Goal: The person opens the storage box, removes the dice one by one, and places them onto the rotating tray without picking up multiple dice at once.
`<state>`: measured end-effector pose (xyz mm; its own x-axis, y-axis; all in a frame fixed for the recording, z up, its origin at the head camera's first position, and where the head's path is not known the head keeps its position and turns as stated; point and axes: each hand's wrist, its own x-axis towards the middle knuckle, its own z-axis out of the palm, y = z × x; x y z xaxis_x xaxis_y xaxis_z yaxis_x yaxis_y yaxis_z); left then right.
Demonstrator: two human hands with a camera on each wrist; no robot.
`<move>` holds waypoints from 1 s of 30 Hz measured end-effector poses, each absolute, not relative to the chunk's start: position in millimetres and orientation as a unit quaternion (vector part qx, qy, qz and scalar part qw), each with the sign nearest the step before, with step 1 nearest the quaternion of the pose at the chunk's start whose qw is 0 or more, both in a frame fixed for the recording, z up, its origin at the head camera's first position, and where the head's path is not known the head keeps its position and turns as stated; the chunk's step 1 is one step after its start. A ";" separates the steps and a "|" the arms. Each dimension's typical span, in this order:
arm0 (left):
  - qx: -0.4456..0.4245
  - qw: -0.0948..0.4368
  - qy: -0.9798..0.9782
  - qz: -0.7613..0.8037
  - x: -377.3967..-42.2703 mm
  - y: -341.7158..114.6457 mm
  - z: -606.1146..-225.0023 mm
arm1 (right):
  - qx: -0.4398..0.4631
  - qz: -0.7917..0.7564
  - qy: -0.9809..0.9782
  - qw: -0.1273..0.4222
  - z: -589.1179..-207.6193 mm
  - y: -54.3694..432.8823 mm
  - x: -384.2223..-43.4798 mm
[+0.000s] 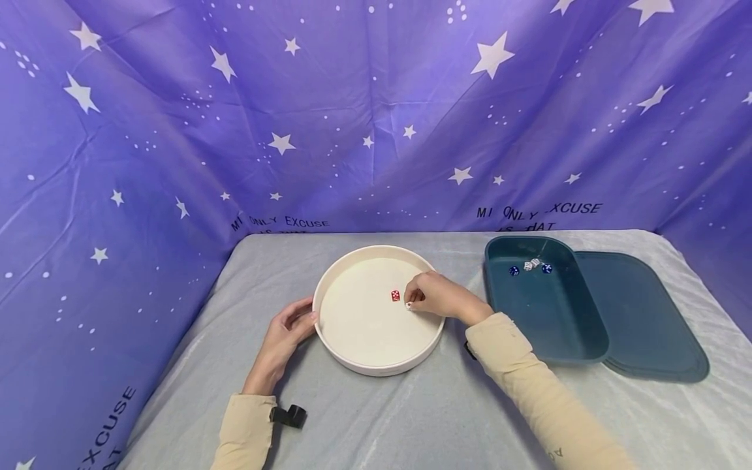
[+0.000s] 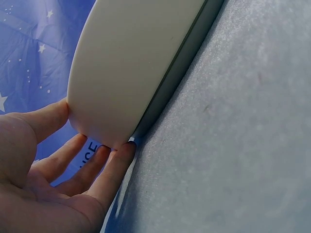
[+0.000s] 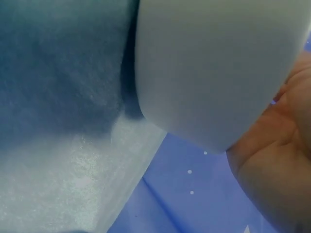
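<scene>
Pinching a white die (image 1: 408,306), right hand (image 1: 437,295) works inside the cream tray (image 1: 364,329), right of centre, just beside red die (image 1: 395,296). Left hand (image 1: 284,334), loosely spread, touches tray's left wall. Light fingertip pressure should suit; avoid nudging red die, brace tray gently.

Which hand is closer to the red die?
Right. The right hand is just beside the red die, over the round tray; the left hand touches the tray's outer left side.

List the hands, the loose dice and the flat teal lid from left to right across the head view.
Left hand, red die, right hand, blue die, two white dice, second blue die, flat teal lid.
</scene>
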<state>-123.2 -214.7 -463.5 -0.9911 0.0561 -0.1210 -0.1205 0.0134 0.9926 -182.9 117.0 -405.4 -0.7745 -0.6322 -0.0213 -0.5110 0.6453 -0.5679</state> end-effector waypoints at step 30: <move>-0.013 0.054 0.724 0.688 -121.9 -213.5 -463.2 | -0.265 -0.267 0.919 0.117 -359.9 151.8 -185.2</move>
